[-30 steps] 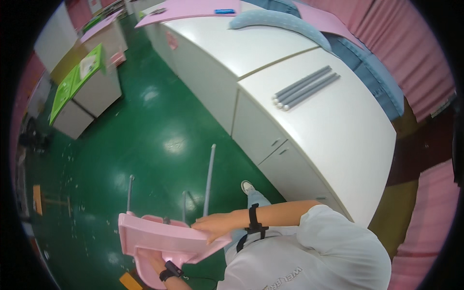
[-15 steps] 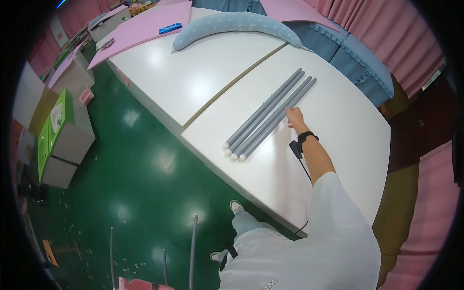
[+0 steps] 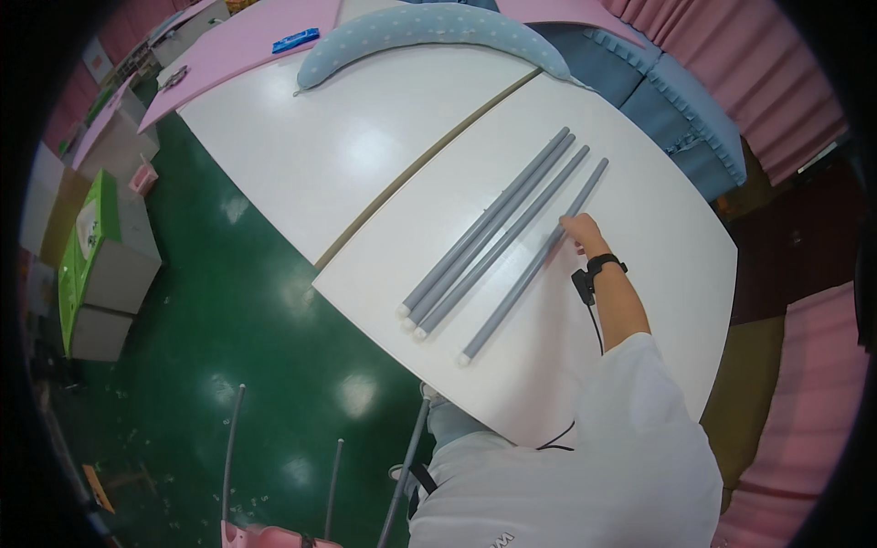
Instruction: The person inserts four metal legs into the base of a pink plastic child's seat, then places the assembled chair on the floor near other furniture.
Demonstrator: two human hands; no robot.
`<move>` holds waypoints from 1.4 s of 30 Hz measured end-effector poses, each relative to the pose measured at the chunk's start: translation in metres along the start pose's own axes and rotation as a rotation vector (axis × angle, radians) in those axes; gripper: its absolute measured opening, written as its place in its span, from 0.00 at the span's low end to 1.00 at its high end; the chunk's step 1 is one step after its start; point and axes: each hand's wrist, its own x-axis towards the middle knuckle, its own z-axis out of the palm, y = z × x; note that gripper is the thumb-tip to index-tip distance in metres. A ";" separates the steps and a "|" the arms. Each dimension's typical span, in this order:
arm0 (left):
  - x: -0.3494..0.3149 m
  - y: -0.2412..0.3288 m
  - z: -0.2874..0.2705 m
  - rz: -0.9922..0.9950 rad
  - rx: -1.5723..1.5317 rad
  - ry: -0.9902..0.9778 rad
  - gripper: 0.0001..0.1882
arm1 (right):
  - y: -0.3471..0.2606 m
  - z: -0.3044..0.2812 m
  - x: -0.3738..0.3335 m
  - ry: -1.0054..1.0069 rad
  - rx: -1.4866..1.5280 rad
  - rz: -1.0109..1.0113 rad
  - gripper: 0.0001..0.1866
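My right hand [image 3: 584, 234], a black band with a small device on its wrist, grips the upper half of a grey rod [image 3: 530, 268] with a white rounded end. That rod lies slanted across the white table, its far end pointing away to the right. Left of it, three similar grey rods [image 3: 486, 245] lie roughly parallel; two of them are close together, and the third sits slightly apart. Their white ends [image 3: 410, 320] face the near left edge. My left hand is out of view.
Grey rods [image 3: 234, 447] stand up from a pink container [image 3: 251, 535] on the green floor at lower left. A blue dotted curved pillow [image 3: 438, 27] rests at the white table's [image 3: 658, 265] back, near a blue packet [image 3: 295, 41]. A cable [image 3: 596, 331] runs from my wrist device.
My right hand has drawn the rightmost rod away from the others, toward the right and nearer me. A gap now separates it from the rest. The view has shifted slightly.
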 end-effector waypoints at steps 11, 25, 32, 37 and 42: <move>-0.001 -0.028 -0.059 -0.006 0.004 -0.012 0.22 | 0.055 0.019 0.069 -0.201 1.049 -0.059 0.08; -0.020 -0.110 -0.246 0.075 -0.327 -0.065 0.19 | -0.172 -0.040 -0.335 -0.371 1.031 -1.203 0.28; -0.042 -0.123 -0.299 0.097 -0.489 -0.015 0.28 | -0.244 0.033 -0.558 -0.913 0.762 -1.448 0.34; -0.051 -0.135 -0.348 0.330 -0.513 -0.001 0.40 | -0.254 0.124 -0.696 -1.089 0.437 -1.605 0.30; -0.097 -0.102 -0.330 0.145 -0.670 -0.154 0.39 | -0.242 0.213 -0.740 -1.271 0.170 -1.400 0.32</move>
